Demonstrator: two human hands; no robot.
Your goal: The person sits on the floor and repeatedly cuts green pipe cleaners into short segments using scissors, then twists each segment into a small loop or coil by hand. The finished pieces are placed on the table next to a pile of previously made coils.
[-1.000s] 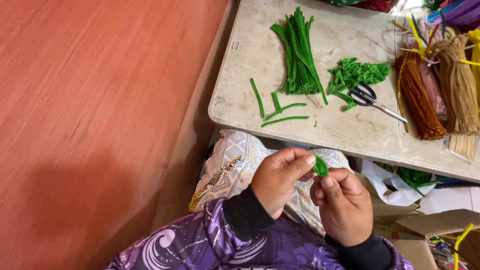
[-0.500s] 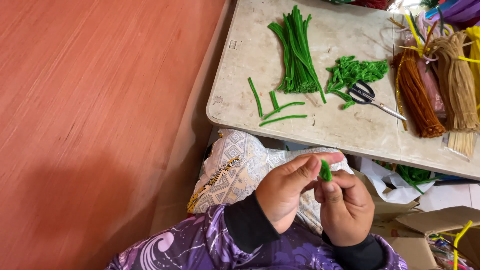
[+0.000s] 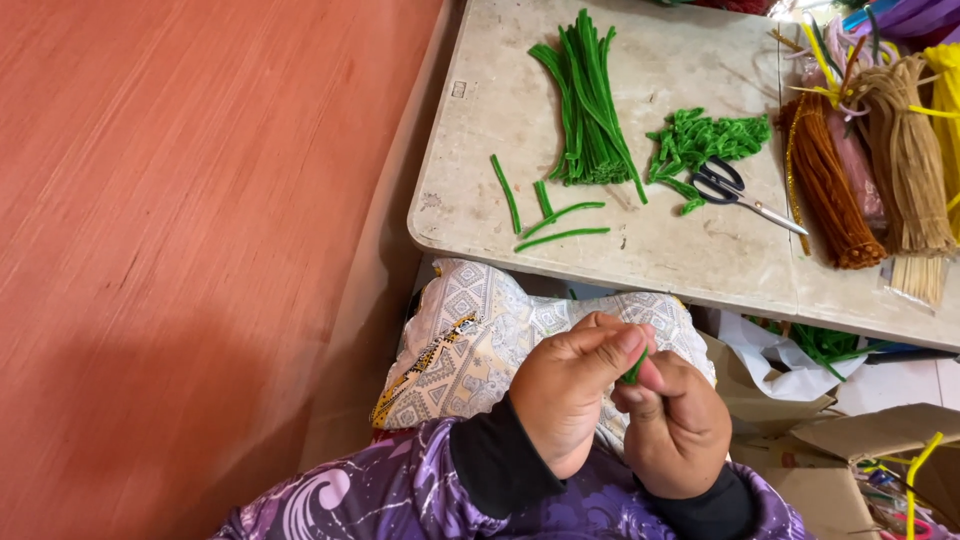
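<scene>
Fingertips of my left hand and right hand together pinch the short green fuzzy chenille stem piece, upright between them, below the near edge of the beige stone table.

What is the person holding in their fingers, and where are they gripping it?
A short green pipe-cleaner piece, pinched between the fingertips of the left hand and right hand; only its middle shows, both ends are hidden.
</scene>
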